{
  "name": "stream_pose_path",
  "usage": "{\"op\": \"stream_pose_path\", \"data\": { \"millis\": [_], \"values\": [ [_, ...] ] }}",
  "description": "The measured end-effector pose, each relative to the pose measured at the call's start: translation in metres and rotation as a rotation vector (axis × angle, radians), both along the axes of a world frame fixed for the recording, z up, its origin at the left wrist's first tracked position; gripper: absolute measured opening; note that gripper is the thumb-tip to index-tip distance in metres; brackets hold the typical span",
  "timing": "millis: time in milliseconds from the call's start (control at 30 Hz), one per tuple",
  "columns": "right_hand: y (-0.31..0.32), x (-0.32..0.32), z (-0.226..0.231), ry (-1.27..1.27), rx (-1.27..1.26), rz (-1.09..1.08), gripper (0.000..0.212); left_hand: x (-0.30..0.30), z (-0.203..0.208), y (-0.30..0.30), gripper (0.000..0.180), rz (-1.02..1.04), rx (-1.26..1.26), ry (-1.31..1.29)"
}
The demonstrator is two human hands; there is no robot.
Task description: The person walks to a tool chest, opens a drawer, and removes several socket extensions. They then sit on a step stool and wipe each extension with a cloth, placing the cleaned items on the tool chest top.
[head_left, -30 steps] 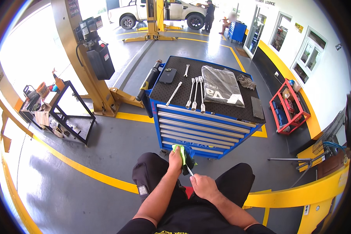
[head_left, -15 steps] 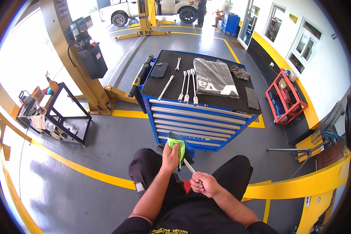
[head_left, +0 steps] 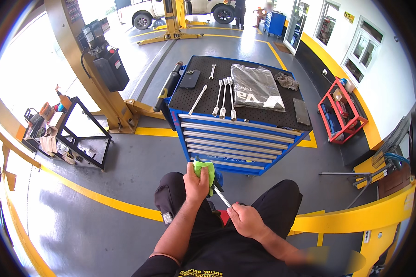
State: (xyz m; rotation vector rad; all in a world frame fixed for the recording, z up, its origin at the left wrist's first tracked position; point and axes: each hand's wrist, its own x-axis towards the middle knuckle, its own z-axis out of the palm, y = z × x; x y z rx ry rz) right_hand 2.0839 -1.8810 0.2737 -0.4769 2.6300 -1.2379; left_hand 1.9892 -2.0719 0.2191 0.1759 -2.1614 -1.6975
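Note:
My left hand (head_left: 197, 185) is closed around a bright green cloth (head_left: 205, 168), bunched with a dark blue piece (head_left: 219, 179) whose kind I cannot make out. A bare silver metal shaft (head_left: 223, 197), like that of a wrench, slants down from this bundle to my right hand (head_left: 247, 221), which grips its lower end. The shaft's upper end is hidden in the bundle. Both hands are above my lap, between my knees and in front of the blue tool cabinet (head_left: 235, 147).
On the cabinet's black mat lie a short wrench (head_left: 212, 71), a longer one (head_left: 198, 99), three socket-ended wrenches (head_left: 223, 99), a plastic package (head_left: 258, 90), a phone (head_left: 190, 79) and a grey rag (head_left: 287, 81). A black cart (head_left: 85, 134) stands left, a red rack (head_left: 341, 113) right.
My hands have drawn slightly apart, the left one moving a little left with the cloth, the right one a little right and down. The whole view has tilted slightly.

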Motion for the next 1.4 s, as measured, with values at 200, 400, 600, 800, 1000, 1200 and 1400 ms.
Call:
{"op": "stream_pose_path", "data": {
  "millis": [200,400,600,800,1000,1200,1400],
  "values": [
    [0.002,-0.004,-0.010,-0.126,-0.168,0.027,0.036,-0.006,-0.013,0.011,0.028,0.172,0.161,0.142],
    [0.016,-0.007,-0.013,-0.910,-0.900,0.026,0.030,-0.005,0.003,-0.002,0.032,0.046,-0.076,0.161],
    [-0.002,0.003,-0.005,0.251,0.122,0.018,0.033,-0.008,0.007,0.001,0.017,-0.038,0.444,0.022],
    [0.018,-0.008,-0.019,-0.971,-1.088,0.092,0.033,-0.003,0.021,0.002,0.016,-0.144,0.363,0.101],
    [0.006,0.001,-0.001,-0.585,-0.617,0.088,0.033,-0.004,0.030,-0.005,0.006,-0.196,0.728,0.036],
    [0.003,-0.003,-0.003,-0.245,-0.360,0.098,0.034,-0.002,0.020,-0.001,0.010,-0.109,0.713,0.107],
    [0.009,-0.006,-0.013,-1.070,-1.268,0.148,0.033,-0.001,0.029,0.003,0.008,-0.155,0.679,0.190]
  ]
}}
